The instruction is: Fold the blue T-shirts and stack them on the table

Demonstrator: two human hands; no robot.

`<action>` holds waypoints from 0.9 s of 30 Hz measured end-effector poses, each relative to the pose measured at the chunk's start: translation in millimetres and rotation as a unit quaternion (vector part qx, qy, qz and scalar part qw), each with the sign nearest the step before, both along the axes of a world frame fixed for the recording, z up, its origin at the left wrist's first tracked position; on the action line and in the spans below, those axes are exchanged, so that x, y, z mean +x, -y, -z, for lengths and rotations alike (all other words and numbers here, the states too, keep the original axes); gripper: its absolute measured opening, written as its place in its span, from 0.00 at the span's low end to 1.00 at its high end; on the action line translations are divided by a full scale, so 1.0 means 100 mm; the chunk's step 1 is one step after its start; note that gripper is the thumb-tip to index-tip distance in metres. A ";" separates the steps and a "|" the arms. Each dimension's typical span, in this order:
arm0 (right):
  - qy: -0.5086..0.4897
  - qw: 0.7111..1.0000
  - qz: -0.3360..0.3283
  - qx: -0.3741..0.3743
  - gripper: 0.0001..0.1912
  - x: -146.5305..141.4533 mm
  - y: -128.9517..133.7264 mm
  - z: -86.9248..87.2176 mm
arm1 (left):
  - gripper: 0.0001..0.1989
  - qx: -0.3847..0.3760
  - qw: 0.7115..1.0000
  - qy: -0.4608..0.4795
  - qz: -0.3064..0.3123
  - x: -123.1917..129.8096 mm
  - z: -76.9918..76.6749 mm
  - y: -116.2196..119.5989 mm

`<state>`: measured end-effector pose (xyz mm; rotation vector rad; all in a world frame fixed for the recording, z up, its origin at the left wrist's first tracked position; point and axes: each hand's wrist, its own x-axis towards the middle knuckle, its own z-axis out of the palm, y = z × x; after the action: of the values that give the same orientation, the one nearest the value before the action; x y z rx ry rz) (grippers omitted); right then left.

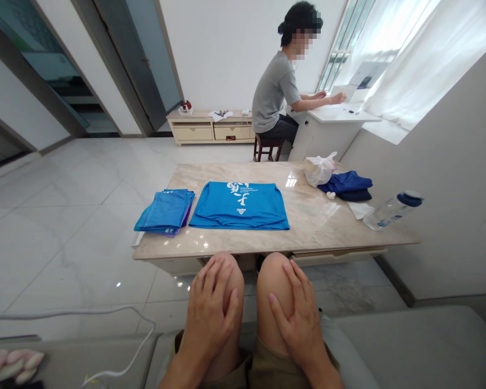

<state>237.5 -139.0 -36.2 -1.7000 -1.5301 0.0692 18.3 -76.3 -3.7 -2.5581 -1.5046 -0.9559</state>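
Observation:
My left hand (211, 308) lies flat on my left knee, fingers spread and holding nothing. On the right knee rests my right hand (297, 313), also with its fingers apart and nothing in it. Just beyond my knees, a blue T-shirt (263, 202) with white lettering lies on the marble-topped table (308, 237), folded into a wide shape. To its left sits a stack of small folded blue and purple garments (164, 210). Neither hand touches the clothes.
At the table's right are a white plastic bag (319, 170), dark blue cloth (346, 183) and a clear water bottle (392, 210). Beyond, a person (273, 92) sits at a white desk (328, 116). A white cable (141, 313) crosses the grey sofa (421, 346) at left.

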 end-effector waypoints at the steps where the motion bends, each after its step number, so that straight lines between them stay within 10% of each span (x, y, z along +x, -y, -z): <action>1: 0.000 1.000 0.001 0.001 0.34 0.00 0.00 0.00 | 0.27 0.000 1.000 -0.001 0.000 0.00 0.00 0.00; 27: -0.008 1.000 0.001 0.003 0.34 0.01 0.00 0.01 | 0.27 -0.004 1.000 -0.006 -0.005 -0.01 0.00 0.00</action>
<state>238.9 -138.6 -37.4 -1.6921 -1.5161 0.0781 17.7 -76.8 -4.1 -2.5556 -1.5193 -0.9332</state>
